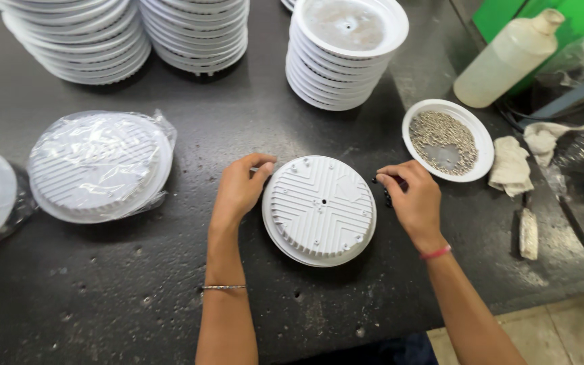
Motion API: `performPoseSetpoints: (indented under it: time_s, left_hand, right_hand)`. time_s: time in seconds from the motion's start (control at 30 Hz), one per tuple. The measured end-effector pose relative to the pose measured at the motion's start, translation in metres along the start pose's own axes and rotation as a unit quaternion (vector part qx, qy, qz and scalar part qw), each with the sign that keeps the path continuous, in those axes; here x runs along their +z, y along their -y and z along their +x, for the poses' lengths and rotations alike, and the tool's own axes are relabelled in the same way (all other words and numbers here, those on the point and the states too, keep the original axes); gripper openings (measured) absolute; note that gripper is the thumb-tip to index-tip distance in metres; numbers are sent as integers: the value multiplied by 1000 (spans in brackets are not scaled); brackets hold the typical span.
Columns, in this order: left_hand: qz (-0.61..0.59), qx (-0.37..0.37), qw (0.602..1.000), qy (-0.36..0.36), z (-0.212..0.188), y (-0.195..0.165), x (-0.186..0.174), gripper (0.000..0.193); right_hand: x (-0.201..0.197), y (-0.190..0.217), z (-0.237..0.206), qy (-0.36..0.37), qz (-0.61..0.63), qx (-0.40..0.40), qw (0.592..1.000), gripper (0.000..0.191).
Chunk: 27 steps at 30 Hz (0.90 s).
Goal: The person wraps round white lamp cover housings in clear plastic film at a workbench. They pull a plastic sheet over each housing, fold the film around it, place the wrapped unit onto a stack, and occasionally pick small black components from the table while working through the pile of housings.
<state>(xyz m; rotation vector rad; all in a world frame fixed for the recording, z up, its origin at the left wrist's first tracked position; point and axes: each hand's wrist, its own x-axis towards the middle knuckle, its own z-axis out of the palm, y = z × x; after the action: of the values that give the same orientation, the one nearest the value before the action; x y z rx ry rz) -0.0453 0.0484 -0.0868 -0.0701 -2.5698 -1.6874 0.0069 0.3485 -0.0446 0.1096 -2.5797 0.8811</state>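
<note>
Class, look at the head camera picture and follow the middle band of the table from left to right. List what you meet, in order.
Plastic-wrapped white disc → left hand → ribbed white disc → right hand → white bowl of small metal pieces → crumpled cloth.

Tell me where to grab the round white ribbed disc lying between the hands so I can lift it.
Take the white ribbed disc by its thin outer rim, pinching from opposite sides, probably left and right. It lies flat on the dark table, so only the edge offers purchase. The left hand already touches the left rim.
</note>
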Motion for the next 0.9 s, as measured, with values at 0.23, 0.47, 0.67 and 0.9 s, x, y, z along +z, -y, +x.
performPoseSetpoints:
  time_s: [0.23,0.47,0.67,0.9]
  left_hand:
    - [-5,7,1000,-8,-2,5,5,27]
    - [-8,-3,1000,-10,-3,2,0,27]
    - [-1,-19,1000,-9,-5,-1,-2,29]
    - [5,-33,999,-4,-5,-1,-3,30]
  right_hand:
    - [11,59,-21,66,79,-153,983,13]
    - [18,64,-22,67,17,-201,977,13]
    - [22,60,-24,67,39,-194,978,13]
    - [23,61,-24,60,31,-203,977,14]
